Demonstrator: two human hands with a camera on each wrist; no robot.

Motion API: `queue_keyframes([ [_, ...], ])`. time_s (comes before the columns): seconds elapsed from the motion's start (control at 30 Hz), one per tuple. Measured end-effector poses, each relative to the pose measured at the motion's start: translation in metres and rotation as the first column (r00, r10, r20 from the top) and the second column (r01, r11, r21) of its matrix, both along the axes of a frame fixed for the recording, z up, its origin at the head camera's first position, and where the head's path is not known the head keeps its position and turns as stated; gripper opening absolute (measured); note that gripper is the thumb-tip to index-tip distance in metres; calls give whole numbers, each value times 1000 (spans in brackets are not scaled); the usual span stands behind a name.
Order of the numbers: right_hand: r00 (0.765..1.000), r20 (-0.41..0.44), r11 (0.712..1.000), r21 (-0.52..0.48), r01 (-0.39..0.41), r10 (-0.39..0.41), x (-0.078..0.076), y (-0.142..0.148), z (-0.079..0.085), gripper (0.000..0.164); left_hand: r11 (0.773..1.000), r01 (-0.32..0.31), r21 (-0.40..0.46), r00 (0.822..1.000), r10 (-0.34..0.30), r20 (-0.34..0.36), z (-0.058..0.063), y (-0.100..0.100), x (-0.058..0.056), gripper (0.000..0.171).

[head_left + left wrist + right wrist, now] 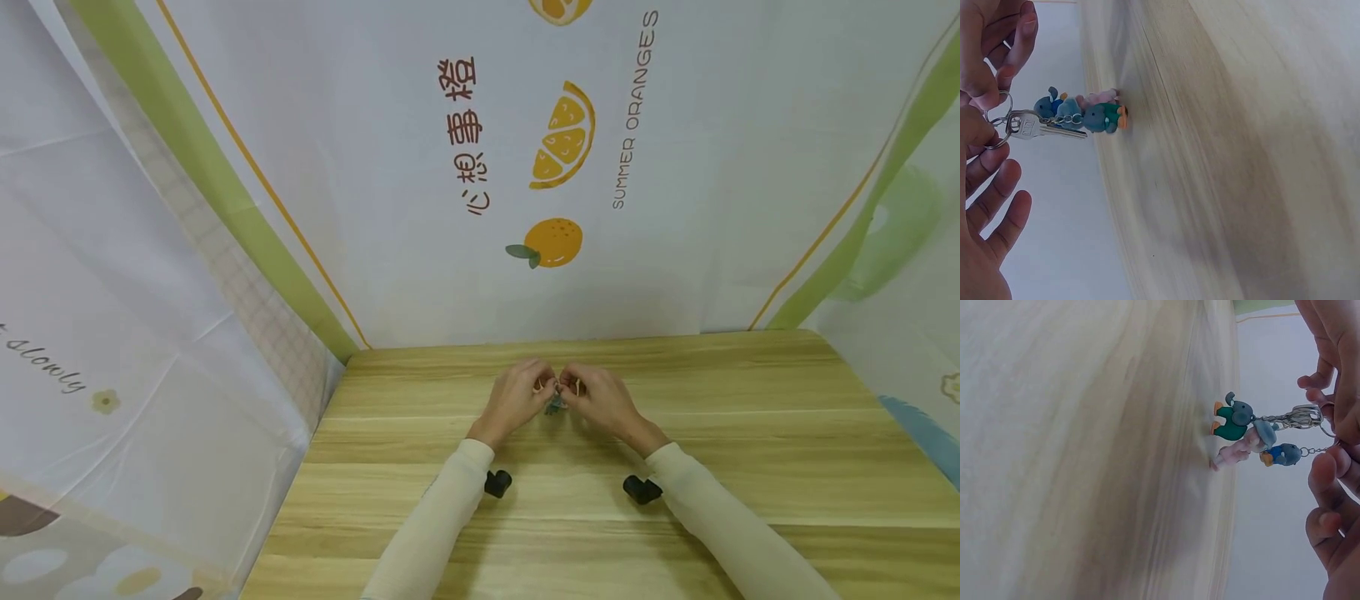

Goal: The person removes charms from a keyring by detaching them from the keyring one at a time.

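Both hands meet close over the table, holding up a bunch of keys and small figurines. My left hand (516,398) pinches the metal key ring (999,144) between thumb and finger. From the ring hangs a silver key (1025,125). My right hand (602,400) pinches at the ring's other side, where a short chain (1314,450) runs up to its fingertips. Below dangle a grey-headed figurine in green (1232,425), another in blue (1282,454) and a pink one (1235,452). What the fingertips grip exactly is partly hidden by the fingers.
The wood-grain table (720,508) spreads beneath the hands. Behind it hangs a white cloth (360,167) printed with oranges, and more cloth covers both sides. Small black pieces (642,490) sit beside the sleeves at the wrists.
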State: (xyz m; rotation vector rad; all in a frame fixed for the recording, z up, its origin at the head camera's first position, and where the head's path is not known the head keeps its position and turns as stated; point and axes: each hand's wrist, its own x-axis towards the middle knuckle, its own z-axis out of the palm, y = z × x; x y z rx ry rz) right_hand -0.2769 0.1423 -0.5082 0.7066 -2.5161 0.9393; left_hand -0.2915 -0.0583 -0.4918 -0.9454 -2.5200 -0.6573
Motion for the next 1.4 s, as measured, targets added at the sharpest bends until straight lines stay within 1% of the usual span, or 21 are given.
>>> queue_keyframes([
  [0.07,1000,-1,1000,-8,-5,5,0,0,0,8,1000,0,5,1000,0,-9,0,-1,-1,6],
  [0.23,999,35,999,-35,-16,18,-1,0,-2,6,1000,-2,13,1000,2,-6,-1,-2,-2,6],
  [0.4,998,58,999,-45,-1,3,-1,0,-3,6,1000,-9,20,1000,9,7,-2,-2,-2,7],
  [0.7,996,86,999,-32,16,-13,-3,-1,-4,7,1000,-1,18,1000,0,16,-1,0,1,6],
  [0.93,994,110,1000,-24,10,-7,-2,1,-3,8,1000,7,7,999,-7,32,0,2,2,8],
  [1.17,996,93,1000,-22,7,-5,-1,1,-2,8,1000,11,9,1000,-11,27,1,3,4,8],
  [1.4,998,59,999,-34,-5,7,0,0,0,8,1000,8,4,1000,-8,26,-1,2,3,8],
])
